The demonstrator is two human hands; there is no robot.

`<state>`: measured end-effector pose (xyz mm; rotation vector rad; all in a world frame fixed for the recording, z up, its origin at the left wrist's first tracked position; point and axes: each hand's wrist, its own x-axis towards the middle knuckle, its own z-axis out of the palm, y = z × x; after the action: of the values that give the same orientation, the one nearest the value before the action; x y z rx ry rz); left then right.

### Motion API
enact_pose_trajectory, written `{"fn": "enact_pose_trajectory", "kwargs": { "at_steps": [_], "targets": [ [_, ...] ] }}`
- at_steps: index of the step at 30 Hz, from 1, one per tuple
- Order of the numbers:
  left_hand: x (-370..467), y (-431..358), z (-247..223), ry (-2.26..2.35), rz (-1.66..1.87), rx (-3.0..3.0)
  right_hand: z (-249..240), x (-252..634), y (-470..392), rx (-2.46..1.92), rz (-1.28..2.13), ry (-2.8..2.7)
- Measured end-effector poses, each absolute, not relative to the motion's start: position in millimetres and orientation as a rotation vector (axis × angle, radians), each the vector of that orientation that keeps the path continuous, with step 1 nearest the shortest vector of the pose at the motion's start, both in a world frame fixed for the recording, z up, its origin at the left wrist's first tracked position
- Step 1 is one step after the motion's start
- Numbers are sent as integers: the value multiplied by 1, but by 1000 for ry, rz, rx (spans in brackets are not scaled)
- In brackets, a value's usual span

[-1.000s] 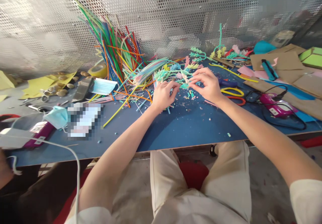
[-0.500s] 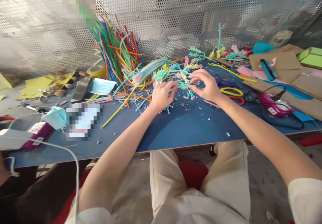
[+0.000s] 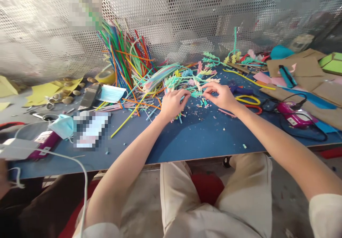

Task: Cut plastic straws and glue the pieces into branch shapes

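Over the worktable, my left hand (image 3: 174, 104) is closed in a pinch on one end of a light green pipe cleaner (image 3: 197, 94). At its other end, the thumb and forefinger of my right hand (image 3: 220, 96) are drawn together. The fingers partly hide how the piece is held. Just behind my hands lie pastel flower-like sprigs (image 3: 196, 81) of twisted pipe cleaners in pink, cream, blue and green. A bundle of pastel pipe cleaners (image 3: 162, 74) lies beyond my left hand. Short cut bits (image 3: 205, 103) are scattered below my fingers.
A tall heap of coloured pipe cleaners (image 3: 125, 60) leans at the perforated metal screen (image 3: 187, 20). Yellow-handled scissors (image 3: 249, 99) and a purple device with a cable (image 3: 295, 114) lie right. Left are face masks (image 3: 111, 93), yellow tape (image 3: 105, 76) and a white cable (image 3: 84, 181).
The right thumb and forefinger have come closer together at the green pipe cleaner. My left hand keeps its pinch. The whole view has shifted slightly.
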<state>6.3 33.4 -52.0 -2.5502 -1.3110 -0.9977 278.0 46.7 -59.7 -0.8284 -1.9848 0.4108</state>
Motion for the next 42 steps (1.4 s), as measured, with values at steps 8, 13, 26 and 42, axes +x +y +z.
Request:
{"fn": "enact_pose_trajectory", "kwargs": {
  "at_steps": [8, 13, 26, 42],
  "targets": [
    [8, 35, -54, -1218, -1021, -2568, -56, 275, 43, -874, 434, -2002],
    [9, 36, -56, -1221, -950, -2589, -52, 272, 39, -936, 499, -2045],
    [10, 33, -50, -1084, -903, -2493, -51, 277, 42, -863, 347, -2107],
    [7, 39, -58, -1104, -1009, -2519, -51, 278, 43, -847, 339, -2107]
  ]
}}
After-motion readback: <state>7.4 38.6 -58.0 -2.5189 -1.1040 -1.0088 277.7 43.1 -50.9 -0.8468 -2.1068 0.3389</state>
